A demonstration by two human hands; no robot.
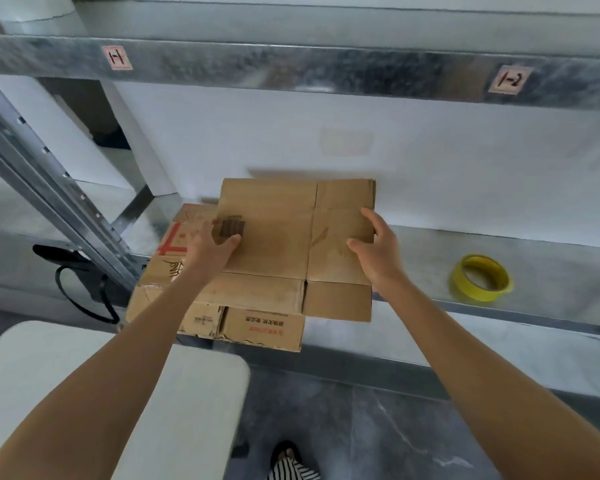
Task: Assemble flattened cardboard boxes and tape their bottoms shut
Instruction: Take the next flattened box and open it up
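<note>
Two hands are holding one flat box [278, 244], which is lying on top of a pile of other flattened boxes [264, 327] on the metal shelf [465, 247]. How many boxes are lying in that pile cannot be told. The left hand [210, 245] is pinching the flat box at its left edge, with the thumb lying on top. The right hand [378, 251] is gripping the right edge, thumb on top and fingers curling round the side. One roll of yellow tape [482, 278] is sitting on the same shelf, well apart to the right. Two handwritten labels are showing on the beam above, one at the left [117, 57] and one at the right [510, 79]. One white table [187, 393] is standing at the lower left.
</note>
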